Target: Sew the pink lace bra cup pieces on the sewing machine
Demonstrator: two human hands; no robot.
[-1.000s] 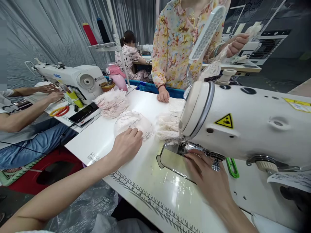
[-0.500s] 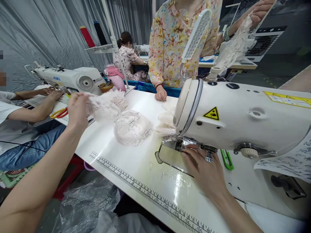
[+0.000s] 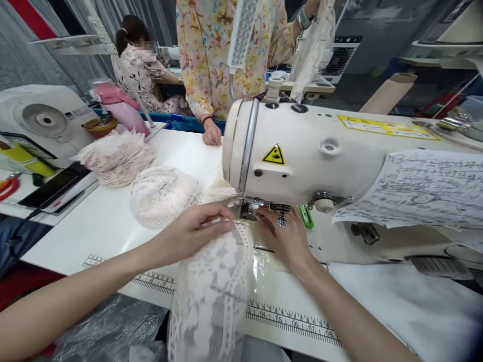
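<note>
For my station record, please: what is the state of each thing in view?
Lace strip: hanging down
Left hand: closed on that strip
Right hand: bent, grip unclear
Lace bundle: rounded, lying loose
Pinkish lace pile: stacked
Written sheet: hanging, edge curled
Green tool: lying flat
Pink flask: standing

Sewing workshop: white rounded sewing machine (image 3: 298, 156) on white tabletop (image 3: 181, 146) printed with black ruler marks (image 3: 290, 323), second white machine (image 3: 18, 95) with round handwheel (image 3: 46, 119) at left, red thread cone (image 3: 32, 19), heaped pale-pink lace fabric (image 3: 117, 158).

The white floral lace strip (image 3: 211, 286) is showing sheer openwork cloth — the white ruler-marked tabletop (image 3: 101, 226) is gleaming, smooth and glossy.
</note>
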